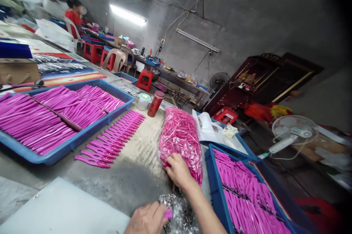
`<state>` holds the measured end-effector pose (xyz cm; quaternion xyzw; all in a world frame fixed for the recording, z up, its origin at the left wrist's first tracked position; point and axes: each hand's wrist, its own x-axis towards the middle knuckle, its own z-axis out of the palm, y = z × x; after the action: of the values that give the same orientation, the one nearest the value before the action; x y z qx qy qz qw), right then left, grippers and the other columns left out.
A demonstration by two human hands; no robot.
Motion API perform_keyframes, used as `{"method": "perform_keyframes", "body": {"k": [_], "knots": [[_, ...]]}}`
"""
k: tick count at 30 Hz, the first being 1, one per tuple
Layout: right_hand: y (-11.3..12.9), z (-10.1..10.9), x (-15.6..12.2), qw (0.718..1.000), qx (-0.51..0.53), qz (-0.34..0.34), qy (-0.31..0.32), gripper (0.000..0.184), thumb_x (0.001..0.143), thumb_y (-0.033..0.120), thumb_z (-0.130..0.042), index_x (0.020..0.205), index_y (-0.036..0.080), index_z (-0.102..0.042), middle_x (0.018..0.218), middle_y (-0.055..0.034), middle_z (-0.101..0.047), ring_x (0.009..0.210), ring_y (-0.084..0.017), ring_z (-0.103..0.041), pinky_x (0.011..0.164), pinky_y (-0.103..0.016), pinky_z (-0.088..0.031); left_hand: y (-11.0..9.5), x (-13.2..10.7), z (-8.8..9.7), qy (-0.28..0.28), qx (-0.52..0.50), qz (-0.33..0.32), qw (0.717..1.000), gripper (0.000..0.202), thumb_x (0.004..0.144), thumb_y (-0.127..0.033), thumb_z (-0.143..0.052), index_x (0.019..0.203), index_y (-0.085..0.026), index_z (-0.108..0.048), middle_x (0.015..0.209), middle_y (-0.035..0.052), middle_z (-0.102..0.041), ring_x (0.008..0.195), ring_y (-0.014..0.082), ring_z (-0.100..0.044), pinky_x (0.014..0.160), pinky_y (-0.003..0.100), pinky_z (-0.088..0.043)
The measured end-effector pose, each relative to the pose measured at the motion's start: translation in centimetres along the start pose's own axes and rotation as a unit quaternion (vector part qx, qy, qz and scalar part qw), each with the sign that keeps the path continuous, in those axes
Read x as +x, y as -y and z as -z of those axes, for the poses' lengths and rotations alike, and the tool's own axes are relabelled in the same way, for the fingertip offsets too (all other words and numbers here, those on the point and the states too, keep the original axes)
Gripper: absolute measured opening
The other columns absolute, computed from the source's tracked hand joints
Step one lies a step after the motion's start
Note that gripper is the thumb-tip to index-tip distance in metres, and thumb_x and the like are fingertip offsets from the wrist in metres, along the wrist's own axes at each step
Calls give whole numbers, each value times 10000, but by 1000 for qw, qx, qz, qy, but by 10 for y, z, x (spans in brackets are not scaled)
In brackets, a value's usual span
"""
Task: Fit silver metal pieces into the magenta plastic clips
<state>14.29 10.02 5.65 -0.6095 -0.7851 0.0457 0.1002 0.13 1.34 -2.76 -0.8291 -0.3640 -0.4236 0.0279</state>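
My left hand (pixel 147 220), at the bottom edge, has its fingers closed on a slim pink strip (pixel 168 214); only the strip's end shows. My right hand (pixel 177 171) reaches to the lower part of a clear plastic bag (pixel 180 131) full of small dark-pink pieces. Between its thumb and fingers is a small dark-pink piece (pixel 165 164). Under my right forearm lies a clear bag of small metal parts (pixel 176 208), partly hidden. Left of the big bag, a row of pink forked pieces with darker tips (pixel 106 146) lies on the table (pixel 129 175).
Blue trays of pink strips stand at left (pixel 55 159) and right (pixel 217 186). A red bottle (pixel 156 104) and a lidded tub (pixel 143 101) stand behind the row. A white board (pixel 63 208) lies front left. A fan (pixel 294 131) is at right; another person (pixel 73 18) sits far left.
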Motion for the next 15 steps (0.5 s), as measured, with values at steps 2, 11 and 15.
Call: {"method": "perform_keyframes", "body": {"k": [2,11,15], "knots": [[9,7,-10,999,32,-13,-9,116,764,97,-502,734,177,-581,763,-20,-593,759,-162,-536,680,-236,-381,0,1,1,-4,-11,3,1000,385,948,-231,-182,742,-212,-506,543,-21,-505,435,142,-521,396,246,-364],[33,23,-85,968,227,-45,-96,115,753,128,-480,784,183,-576,729,-8,-591,694,-149,-563,625,-224,-409,3,6,22,31,-62,-43,997,207,923,-192,-317,918,-166,-522,647,11,-561,552,147,-562,488,227,-442],[30,18,-110,959,249,-52,-124,124,744,111,-477,766,186,-572,725,-4,-575,694,-143,-554,625,-218,-401,1,8,32,53,-70,-64,994,163,916,-181,-350,971,-158,-502,674,15,-567,568,152,-565,495,234,-446]]}}
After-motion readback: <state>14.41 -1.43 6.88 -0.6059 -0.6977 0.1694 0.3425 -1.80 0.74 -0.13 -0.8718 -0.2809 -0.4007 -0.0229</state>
